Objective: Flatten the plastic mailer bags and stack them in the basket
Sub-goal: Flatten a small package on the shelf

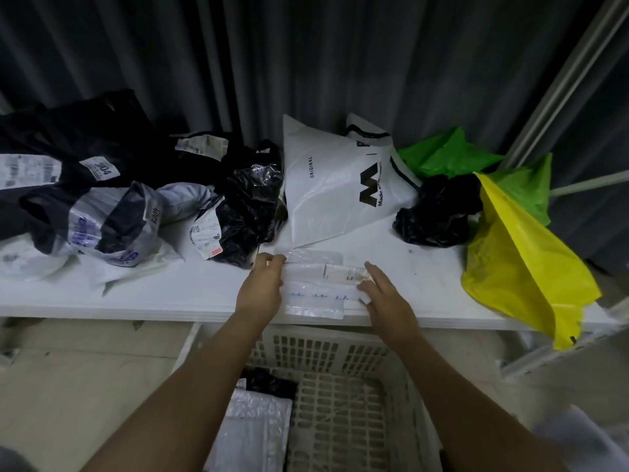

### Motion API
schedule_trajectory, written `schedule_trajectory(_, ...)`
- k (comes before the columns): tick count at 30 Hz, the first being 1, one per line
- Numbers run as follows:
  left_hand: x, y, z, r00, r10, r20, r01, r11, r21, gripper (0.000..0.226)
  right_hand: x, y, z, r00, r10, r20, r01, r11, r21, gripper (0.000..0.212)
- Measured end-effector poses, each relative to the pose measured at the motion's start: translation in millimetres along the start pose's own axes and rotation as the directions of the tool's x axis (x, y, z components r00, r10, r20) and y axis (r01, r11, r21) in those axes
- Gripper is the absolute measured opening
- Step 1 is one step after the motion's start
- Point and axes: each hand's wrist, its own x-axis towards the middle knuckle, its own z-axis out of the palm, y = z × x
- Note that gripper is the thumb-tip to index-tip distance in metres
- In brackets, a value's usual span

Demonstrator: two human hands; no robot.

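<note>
Clear mailer bag (pixel 315 284) near table edge (pixel 136 310), both hands on it.

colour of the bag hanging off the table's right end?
Yellow bag, draped over the table edge; head view.

White table (pixel 211 294), dark pleated curtain (pixel 306 56) behind, pale tiled floor (pixel 85 376) below

Dim room: dark pleated curtain (pixel 238 63) behind white table (pixel 170 298), beige floor (pixel 85 386).
</note>
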Motion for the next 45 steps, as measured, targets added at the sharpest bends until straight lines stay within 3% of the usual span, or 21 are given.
schedule_trajectory(3,0.4,1.2,5.2,0.999,0.038,0.002,-0.038,0.985,0.167,0.060,-6.5,5.8,4.3,1.000,0.008,-0.025,-0.006,0.996,0.087,0.016)
schedule_trajectory(7,1.6,5.6,10.7,0.997,0.070,-0.021,-0.055,0.909,0.414,0.063,-8.3,7.0,1.1,0.998,-0.013,-0.055,0.021,0.989,0.146,0.021)
schedule_trajectory(13,3.1,5.8,14.5,0.995,0.097,0.006,-0.086,0.853,0.514,0.062,-1.2,12.2,-12.3,0.975,-0.093,-0.203,0.086,0.995,-0.046,0.019)
schedule_trajectory(17,2.9,13.8,17.7,0.989,0.128,0.079,-0.150,0.783,0.603,0.069,-0.6,8.6,-13.1,0.961,-0.181,-0.209,0.156,0.979,-0.132,0.017)
schedule_trajectory(21,4.8,19.5,19.2,0.981,0.136,0.140,-0.193,0.785,0.588,0.086,4.0,5.4,-18.9,0.957,-0.201,-0.207,0.165,0.970,-0.177,0.018)
schedule_trajectory(26,9.5,18.7,19.9,0.978,0.081,0.194,-0.167,0.857,0.487,0.081,5.9,10.7,-27.5,0.954,-0.190,-0.233,0.164,0.978,-0.128,0.023)
schedule_trajectory(29,7.5,17.6,23.2,0.973,0.067,0.222,-0.168,0.865,0.472,0.082,-1.1,17.8,-26.0,0.959,-0.132,-0.250,0.111,0.989,-0.094,0.013)
schedule_trajectory(34,4.9,21.5,24.4,0.958,0.031,0.285,-0.169,0.864,0.474,0.087,-10.5,14.5,-28.5,0.991,-0.029,-0.132,0.034,0.999,0.033,0.011)
schedule_trajectory(38,8.1,27.7,23.4,0.939,-0.025,0.344,-0.132,0.895,0.426,0.076,16.7,-14.6,-36.5,0.973,0.114,-0.201,-0.098,0.991,0.089,0.026)
schedule_trajectory(39,8.6,28.6,23.6,0.941,-0.026,0.337,-0.123,0.903,0.412,0.071,28.3,-23.3,-34.8,0.970,0.158,-0.187,-0.145,0.986,0.080,0.036)
schedule_trajectory(41,9.0,31.5,24.7,0.955,-0.026,0.297,-0.089,0.926,0.367,0.062,48.0,-35.5,-29.9,0.969,0.246,0.029,-0.247,0.969,0.021,0.055)
schedule_trajectory(43,10.4,34.3,28.9,0.969,-0.029,0.246,-0.053,0.945,0.322,0.055,58.4,-36.7,-18.2,0.898,0.315,0.306,-0.298,0.949,-0.103,0.055)
schedule_trajectory(45,13.8,36.0,34.2,0.981,-0.032,0.194,-0.030,0.951,0.307,0.051,57.3,-33.7,-4.3,0.834,0.350,0.426,-0.293,0.936,-0.195,0.055)
